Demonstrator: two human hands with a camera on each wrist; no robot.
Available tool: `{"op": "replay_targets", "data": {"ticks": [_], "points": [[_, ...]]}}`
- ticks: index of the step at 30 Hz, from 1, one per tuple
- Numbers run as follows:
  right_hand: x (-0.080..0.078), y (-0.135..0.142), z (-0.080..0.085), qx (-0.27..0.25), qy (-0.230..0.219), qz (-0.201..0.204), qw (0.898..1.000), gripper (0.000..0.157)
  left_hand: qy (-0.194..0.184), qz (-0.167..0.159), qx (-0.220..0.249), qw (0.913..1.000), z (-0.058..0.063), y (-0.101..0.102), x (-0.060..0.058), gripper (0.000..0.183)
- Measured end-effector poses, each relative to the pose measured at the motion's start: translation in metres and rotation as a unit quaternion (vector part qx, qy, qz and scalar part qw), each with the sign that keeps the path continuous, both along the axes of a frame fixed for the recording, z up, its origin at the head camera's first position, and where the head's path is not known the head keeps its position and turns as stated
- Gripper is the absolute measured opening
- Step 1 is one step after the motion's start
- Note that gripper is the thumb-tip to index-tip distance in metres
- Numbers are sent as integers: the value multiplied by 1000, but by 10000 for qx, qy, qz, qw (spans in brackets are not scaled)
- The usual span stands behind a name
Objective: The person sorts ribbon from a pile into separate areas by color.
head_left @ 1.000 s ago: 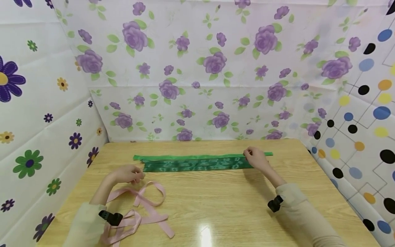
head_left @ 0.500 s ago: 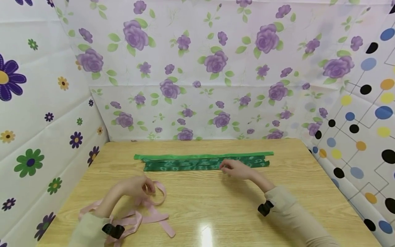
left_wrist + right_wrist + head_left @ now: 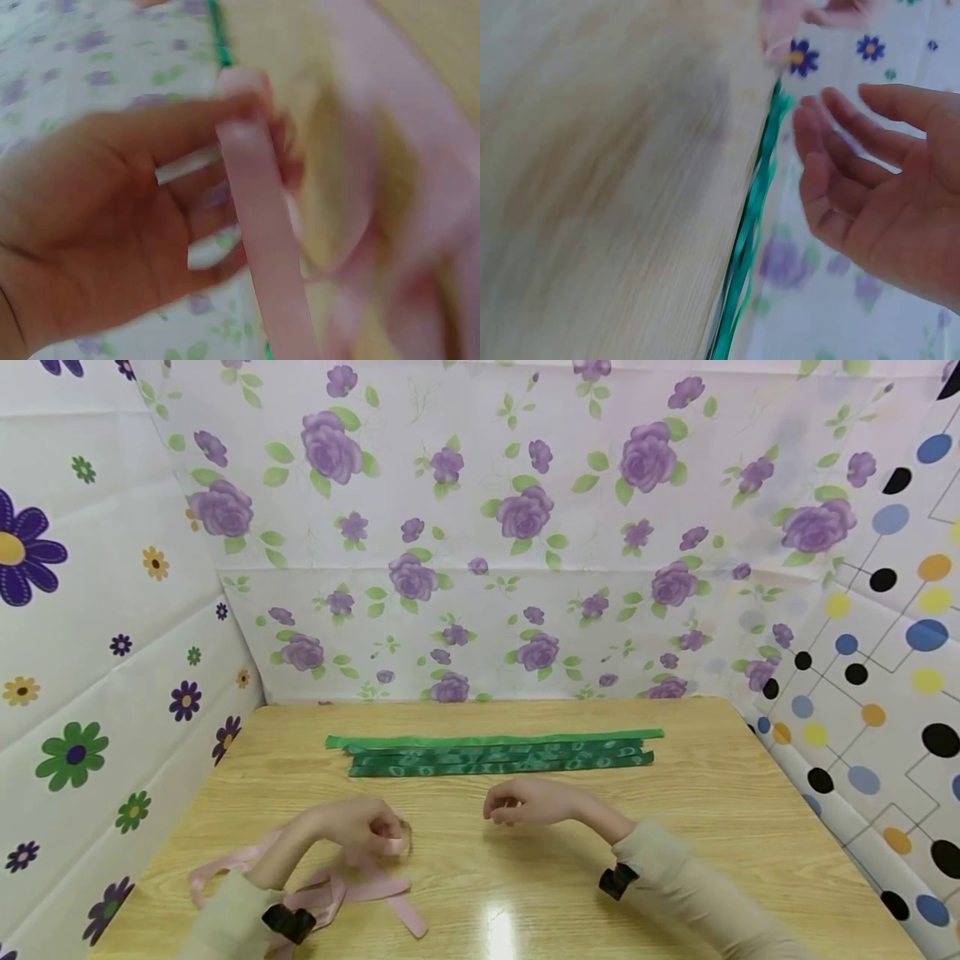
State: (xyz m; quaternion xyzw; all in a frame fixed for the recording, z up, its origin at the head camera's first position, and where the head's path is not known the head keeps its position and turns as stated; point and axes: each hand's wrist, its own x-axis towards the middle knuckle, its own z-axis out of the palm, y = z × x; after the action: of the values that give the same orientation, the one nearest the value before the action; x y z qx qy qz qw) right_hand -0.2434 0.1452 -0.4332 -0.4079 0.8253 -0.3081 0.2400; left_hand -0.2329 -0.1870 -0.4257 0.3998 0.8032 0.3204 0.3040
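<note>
Between thumb and fingertips, my left hand (image 3: 360, 827) pinches a pink ribbon (image 3: 259, 225), which hangs down in a flat strip in the left wrist view. More of its pink loops lie loosely on the table under and around that hand, partly hidden by the forearm. My right hand (image 3: 531, 802) hovers over the middle of the table with fingers loosely bent. In the right wrist view its palm (image 3: 900, 187) shows nothing held. Behind both hands, several green ribbons (image 3: 502, 757) lie side by side in straight rows, one brighter green strip (image 3: 450, 742) at the back.
The wooden table (image 3: 600, 902) ends at a flowered cloth wall (image 3: 465, 610) behind the green ribbons. Patterned sheets also stand along the left and right sides. A camera is strapped to each wrist.
My right hand has left the right end of the green ribbons and moved left and nearer. My left hand has moved right and down to the pink ribbon and taken hold of it.
</note>
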Motion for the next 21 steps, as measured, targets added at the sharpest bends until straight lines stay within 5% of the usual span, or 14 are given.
{"op": "replay_targets", "data": {"ticks": [4, 7, 11, 13, 16, 21], "points": [[14, -19, 8, -634, -88, 376, 9972, 48, -1360, -892, 1145, 9800, 19, 21, -4, 22], [22, -27, 19, -1326, -729, 743, 9857, 51, -1235, -1094, 1667, 9721, 35, 39, -3, 22], [22, -19, 31, -2218, -1571, 947, 9577, 38, -790, -823, 1901, 9751, 52, 55, -2, 20], [17, -7, 33, -2470, -1589, 914, 9515, 35, -669, -659, 1861, 9780, 56, 56, -4, 20], [7, 18, 29, -2519, -1437, 689, 9545, 32, -549, -433, 1771, 9817, 55, 49, -9, 20], [-11, 66, 16, -1893, -937, -102, 9774, 29, -303, 97, 1416, 9894, 45, 23, -21, 23]]}}
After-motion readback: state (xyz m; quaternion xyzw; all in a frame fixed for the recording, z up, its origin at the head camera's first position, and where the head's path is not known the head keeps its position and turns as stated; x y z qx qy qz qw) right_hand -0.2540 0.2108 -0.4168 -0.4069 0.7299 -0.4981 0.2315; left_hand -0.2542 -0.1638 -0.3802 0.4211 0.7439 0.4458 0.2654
